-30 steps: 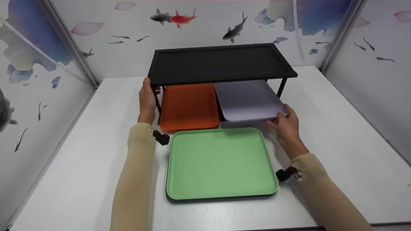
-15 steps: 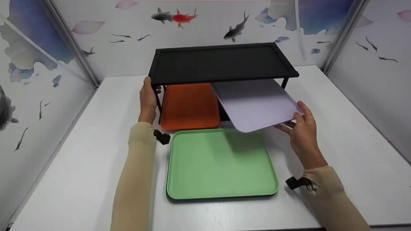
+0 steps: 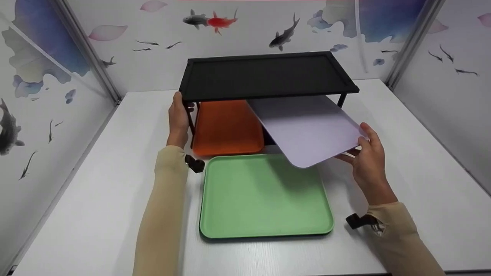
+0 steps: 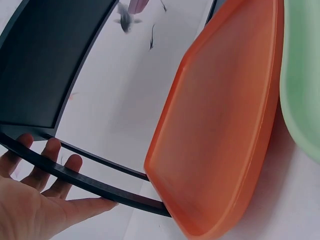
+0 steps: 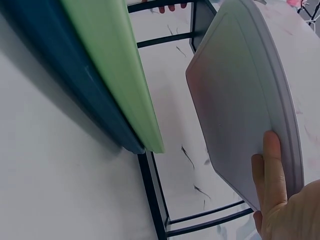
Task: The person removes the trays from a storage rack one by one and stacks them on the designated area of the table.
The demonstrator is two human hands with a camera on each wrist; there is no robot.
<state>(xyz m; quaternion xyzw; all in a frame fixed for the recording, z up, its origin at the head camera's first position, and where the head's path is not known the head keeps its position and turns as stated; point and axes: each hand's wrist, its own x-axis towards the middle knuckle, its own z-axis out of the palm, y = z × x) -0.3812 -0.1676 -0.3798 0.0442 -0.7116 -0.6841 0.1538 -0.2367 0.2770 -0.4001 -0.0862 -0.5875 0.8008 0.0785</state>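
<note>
now right hand [image 3: 369, 155] grips lavender tray [image 3: 307, 128] near-right corner

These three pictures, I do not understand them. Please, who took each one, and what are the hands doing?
A person works with bare hands and wears three cameras. The large picture comes from the head; the other two come from the wrists. On the white table stands a black metal shelf rack. In front of it lies a flat green plastic tray, seemingly stacked on a dark blue one. An orange plastic tray sits under the rack. The left hand holds the rack's front leg. The right hand grips a pale lilac plastic tray, tilted and partly under the rack.
</note>
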